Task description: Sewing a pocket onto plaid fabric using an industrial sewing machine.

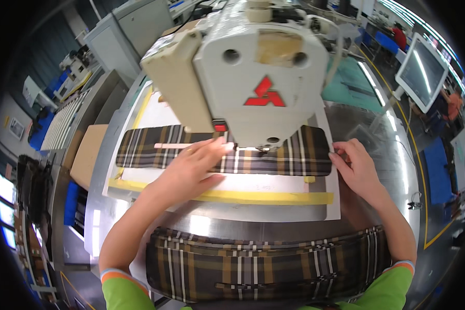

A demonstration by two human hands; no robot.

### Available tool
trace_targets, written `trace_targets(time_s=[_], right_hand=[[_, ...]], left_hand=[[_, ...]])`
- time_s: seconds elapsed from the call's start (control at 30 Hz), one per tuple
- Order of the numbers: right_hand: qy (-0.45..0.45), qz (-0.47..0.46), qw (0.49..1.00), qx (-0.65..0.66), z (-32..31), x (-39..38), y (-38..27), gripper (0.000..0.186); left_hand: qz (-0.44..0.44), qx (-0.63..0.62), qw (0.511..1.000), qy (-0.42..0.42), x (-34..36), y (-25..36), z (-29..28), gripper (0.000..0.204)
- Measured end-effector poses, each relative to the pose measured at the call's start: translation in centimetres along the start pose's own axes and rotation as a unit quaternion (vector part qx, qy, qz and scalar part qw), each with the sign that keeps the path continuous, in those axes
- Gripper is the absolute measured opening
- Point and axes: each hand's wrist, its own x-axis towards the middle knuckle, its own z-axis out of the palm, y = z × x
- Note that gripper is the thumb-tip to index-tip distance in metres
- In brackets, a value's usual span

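A long plaid fabric panel (305, 150), dark with brown and white stripes, lies across a white sheet (253, 182) edged with yellow tape. Above its middle stands the sewing machine head (263, 67), its lower end close to the cloth; the needle itself is hard to make out. My left hand (194, 165) rests on the panel with its fingers stretched out toward the needle area. Beside those fingers, a narrow pink strip (168, 146) lies on the plaid. At the panel's right end, my right hand (357, 166) has thumb and forefinger closed on the edge.
Nearer my body lies more folded plaid fabric (274, 263) in layers. The metal table (361, 129) extends to the right, below a screen (422, 71) on an arm. A cardboard box (89, 155) stands left of the table. People work at the far right.
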Motion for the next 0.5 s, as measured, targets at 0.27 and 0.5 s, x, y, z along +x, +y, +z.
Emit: trace_targets(time_s=[0.27, 0.5], right_hand=[[-0.01, 0.012, 0.987, -0.16, 1.2, 1.7, -0.1, 0.041], [-0.019, 0.105, 0.991, -0.081, -0.3, 1.4, 2.7, 0.04]], left_hand=[[-0.148, 0.228, 0.962, -0.03, -8.5, -6.7, -3.5, 0.057], [-0.082, 0.267, 0.96, 0.013, -9.8, -10.2, -5.6, 0.03]])
